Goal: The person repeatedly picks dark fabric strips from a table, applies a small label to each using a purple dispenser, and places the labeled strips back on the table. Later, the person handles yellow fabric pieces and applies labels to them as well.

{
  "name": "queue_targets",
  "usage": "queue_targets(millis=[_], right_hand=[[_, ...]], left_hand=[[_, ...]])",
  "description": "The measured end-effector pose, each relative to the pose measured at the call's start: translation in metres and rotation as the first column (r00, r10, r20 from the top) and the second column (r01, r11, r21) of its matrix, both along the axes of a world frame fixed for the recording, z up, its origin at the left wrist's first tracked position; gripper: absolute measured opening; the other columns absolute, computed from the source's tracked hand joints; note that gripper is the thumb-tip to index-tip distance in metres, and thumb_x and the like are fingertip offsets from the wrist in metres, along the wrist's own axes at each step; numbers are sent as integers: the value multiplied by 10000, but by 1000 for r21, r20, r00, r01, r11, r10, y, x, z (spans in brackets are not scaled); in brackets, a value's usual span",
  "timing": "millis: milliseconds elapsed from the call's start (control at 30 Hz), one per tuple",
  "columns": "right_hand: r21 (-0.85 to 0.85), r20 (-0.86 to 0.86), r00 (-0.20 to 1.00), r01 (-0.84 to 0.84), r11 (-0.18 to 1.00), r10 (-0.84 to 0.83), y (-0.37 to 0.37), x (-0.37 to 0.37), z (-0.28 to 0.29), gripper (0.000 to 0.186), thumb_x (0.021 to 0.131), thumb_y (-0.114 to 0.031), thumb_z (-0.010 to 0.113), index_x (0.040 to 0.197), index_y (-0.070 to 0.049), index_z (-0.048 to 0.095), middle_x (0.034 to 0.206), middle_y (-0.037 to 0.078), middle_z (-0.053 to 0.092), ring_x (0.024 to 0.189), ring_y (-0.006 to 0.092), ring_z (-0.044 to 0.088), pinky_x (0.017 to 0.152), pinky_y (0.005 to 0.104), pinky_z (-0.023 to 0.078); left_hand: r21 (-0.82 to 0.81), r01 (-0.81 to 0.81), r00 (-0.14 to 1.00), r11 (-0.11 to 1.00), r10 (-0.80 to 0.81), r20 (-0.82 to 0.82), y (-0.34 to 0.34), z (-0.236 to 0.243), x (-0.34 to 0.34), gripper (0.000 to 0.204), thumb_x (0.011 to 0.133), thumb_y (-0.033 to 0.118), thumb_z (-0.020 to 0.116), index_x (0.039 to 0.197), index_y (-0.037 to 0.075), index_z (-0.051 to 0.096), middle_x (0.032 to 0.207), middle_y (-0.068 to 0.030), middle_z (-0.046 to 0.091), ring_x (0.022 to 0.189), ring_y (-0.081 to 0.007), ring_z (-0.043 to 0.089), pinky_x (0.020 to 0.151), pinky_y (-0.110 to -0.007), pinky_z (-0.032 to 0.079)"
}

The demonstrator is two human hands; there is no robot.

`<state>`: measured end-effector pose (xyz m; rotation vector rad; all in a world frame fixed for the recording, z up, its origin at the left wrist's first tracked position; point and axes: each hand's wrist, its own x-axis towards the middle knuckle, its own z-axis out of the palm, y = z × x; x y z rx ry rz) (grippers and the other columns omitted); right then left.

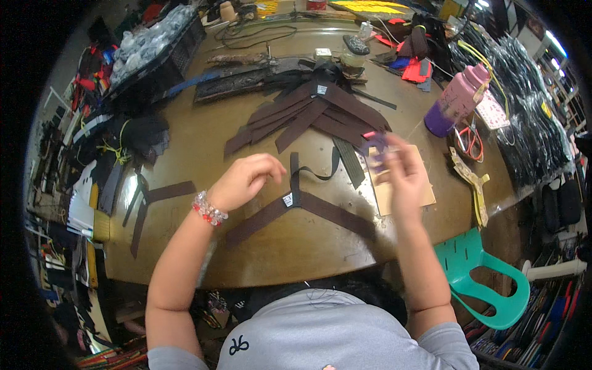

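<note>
A brown Y-shaped strap piece (332, 219) with a small white label and a thin black loop lies before me. My left hand (256, 176), wearing a beaded bracelet, is above its left side, open with bent fingers and nothing visibly held. My right hand (401, 169) is over a tan board (419, 198), blurred, its fingers closed on a purple object (377, 147) with a pink tip, too smeared to identify. A pile of similar brown straps (259, 126) lies behind, with olive-black webbing (350, 165) reaching toward the board. Another Y piece (172, 190) lies at left.
A pink-purple bottle (453, 98), scissors (472, 147) and a yellowish Y-shaped template (480, 197) are at right. A black crate (172, 68) and dark strap bundles (142, 142) sit at left, small tools and jars (353, 61) behind. A green chair (518, 296) stands at lower right.
</note>
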<state>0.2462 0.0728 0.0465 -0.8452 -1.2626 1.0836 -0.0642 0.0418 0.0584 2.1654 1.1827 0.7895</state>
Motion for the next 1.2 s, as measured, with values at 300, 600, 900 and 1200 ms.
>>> queue_targets(millis=[300,600,900,1200], right_hand=[[-291,4,999,48,955,-49,-22,-78,-66,217,955,-64,547,1133,38,620,773,21,594,582,56,547,493,218,522],[-141,457,888,13,990,54,-26,-81,-75,201,892,-62,600,1056,21,684,733,7,645,610,47,562,515,209,466],[-302,-32,998,-66,951,59,-17,-72,-75,213,940,-88,566,1071,53,657,757,32,631,562,72,559,498,219,496],[-453,-139,989,-116,884,58,-14,-59,-73,229,970,-111,541,1129,41,605,921,93,669,689,123,632,599,263,540]], left_hand=[[158,-318,916,935,346,-203,-17,-69,68,172,866,146,659,945,7,596,935,-149,558,854,-328,596,755,-400,496],[161,-459,889,874,452,79,-23,-90,61,107,899,79,586,932,-4,528,914,-170,535,803,-361,568,710,-420,478],[-343,183,902,921,-19,430,-28,-38,28,137,919,147,626,978,24,607,959,-40,584,926,-132,567,840,-289,459],[307,-4,951,952,99,-294,-34,-68,50,182,793,89,675,934,25,582,1041,-97,580,988,-289,567,860,-376,486]])
